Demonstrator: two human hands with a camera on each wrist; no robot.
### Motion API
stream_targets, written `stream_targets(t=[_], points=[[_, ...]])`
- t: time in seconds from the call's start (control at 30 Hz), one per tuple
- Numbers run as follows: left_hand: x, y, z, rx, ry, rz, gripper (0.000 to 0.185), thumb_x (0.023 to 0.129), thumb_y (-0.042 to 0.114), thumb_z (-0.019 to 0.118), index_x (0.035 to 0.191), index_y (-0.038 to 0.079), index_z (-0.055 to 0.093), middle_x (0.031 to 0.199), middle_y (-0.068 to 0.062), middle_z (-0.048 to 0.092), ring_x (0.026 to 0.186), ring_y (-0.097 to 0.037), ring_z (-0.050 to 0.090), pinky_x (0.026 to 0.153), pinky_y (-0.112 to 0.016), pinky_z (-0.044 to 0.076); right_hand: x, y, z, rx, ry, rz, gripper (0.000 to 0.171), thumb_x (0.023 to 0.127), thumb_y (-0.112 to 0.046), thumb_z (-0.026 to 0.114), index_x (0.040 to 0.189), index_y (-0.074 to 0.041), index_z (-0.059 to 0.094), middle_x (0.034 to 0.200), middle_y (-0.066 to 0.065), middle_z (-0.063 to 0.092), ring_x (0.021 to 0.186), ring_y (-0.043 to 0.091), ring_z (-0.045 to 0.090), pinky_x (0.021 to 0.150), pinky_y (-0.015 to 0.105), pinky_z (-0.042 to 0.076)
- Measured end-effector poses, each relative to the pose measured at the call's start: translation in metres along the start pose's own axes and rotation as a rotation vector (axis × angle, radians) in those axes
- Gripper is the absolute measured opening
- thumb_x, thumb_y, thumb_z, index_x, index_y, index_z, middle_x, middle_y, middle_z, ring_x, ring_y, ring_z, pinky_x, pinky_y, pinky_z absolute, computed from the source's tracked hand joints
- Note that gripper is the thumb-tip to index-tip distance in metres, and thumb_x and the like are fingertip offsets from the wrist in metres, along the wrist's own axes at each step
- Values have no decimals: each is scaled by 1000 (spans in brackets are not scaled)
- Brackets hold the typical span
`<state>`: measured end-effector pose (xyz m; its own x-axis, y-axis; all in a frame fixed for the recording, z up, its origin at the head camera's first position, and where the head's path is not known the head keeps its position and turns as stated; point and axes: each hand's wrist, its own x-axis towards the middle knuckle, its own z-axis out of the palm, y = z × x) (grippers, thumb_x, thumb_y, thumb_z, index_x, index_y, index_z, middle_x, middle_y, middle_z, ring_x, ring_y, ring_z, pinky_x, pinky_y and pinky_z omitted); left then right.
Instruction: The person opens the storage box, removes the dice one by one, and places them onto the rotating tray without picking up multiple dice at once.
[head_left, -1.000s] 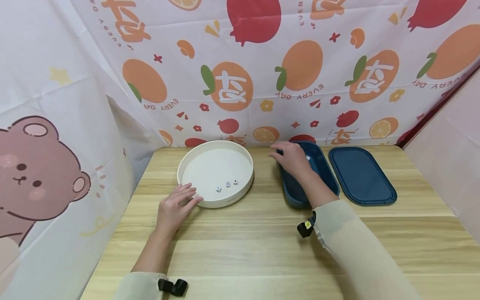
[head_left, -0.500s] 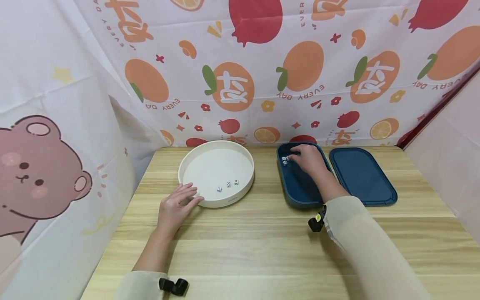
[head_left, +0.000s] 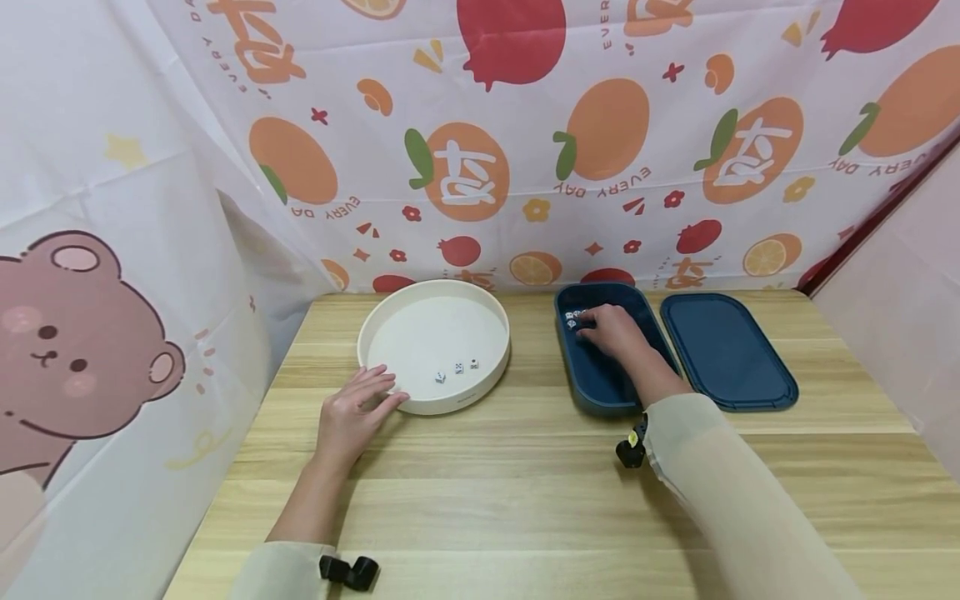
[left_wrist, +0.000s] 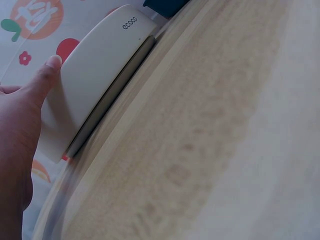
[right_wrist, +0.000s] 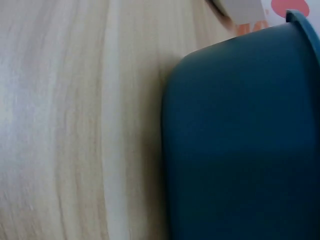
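Observation:
My left hand (head_left: 351, 421) rests at the near-left rim of a round white tray (head_left: 420, 321), and the left wrist view shows its thumb (left_wrist: 47, 75) against the tray's outer wall. Three dice (head_left: 459, 368) lie in the tray near its front right. My right hand (head_left: 617, 333) reaches into a dark blue rectangular box (head_left: 600, 383), thumb and fingers slightly apart right beside several white dice (head_left: 571, 316) at the far-left end. Some of those dice are partly hidden by the fingertips. In the right wrist view, the box's outer wall (right_wrist: 240, 125) hides the hand.
A flat dark blue lid (head_left: 727, 350) lies right of the box. Wooden tabletop (head_left: 480, 500) spans the front and separates tray from box. A fruit-print cloth (head_left: 532, 150) hangs along the back edge, and a bear-print cloth (head_left: 82, 333) hangs at the left.
My right hand has moved from above the box's left rim down into the box, to the dice at its far-left end. The left hand and the tray have stayed put.

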<state>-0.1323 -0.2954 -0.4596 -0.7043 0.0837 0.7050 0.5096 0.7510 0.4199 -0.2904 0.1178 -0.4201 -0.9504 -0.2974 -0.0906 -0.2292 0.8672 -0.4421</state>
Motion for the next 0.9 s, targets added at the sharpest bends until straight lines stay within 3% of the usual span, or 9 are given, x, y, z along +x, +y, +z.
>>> stream_targets(t=[0.27, 0.6, 0.8, 0.9], points=[[0, -1, 0, -4, 11, 14, 31, 65, 14, 91, 91, 1, 78, 95, -12, 77, 102, -32, 71, 107, -46, 50, 2, 1, 9, -57, -51, -45, 38, 97, -20, 63, 134, -9, 61, 133, 17, 62, 123, 34, 55, 114, 56, 42], [0, 0, 0, 7, -3, 3, 31, 66, 14, 90, 92, 1, 78, 97, -12, 76, 103, -31, 71, 109, -41, 49, 1, -1, 14, -95, -51, -60, 45, 97, -21, 64, 140, -10, 55, 133, 19, 59, 123, 35, 55, 110, 55, 46], [0, -1, 0, 9, -6, 1, 31, 67, 14, 90, 93, 1, 78, 97, -12, 76, 104, -31, 71, 109, -42, 49, 3, 0, 16, -54, -28, -42, 40, 95, -18, 66, 134, -9, 60, 131, 17, 60, 121, 33, 56, 110, 53, 47], [0, -1, 0, 6, -2, 5, 31, 66, 13, 90, 92, 1, 78, 96, -12, 77, 104, -31, 71, 107, -46, 50, 3, 1, 16, -28, -22, -27, 28, 95, -16, 67, 122, -9, 66, 120, 14, 64, 109, 30, 58, 103, 50, 52]])
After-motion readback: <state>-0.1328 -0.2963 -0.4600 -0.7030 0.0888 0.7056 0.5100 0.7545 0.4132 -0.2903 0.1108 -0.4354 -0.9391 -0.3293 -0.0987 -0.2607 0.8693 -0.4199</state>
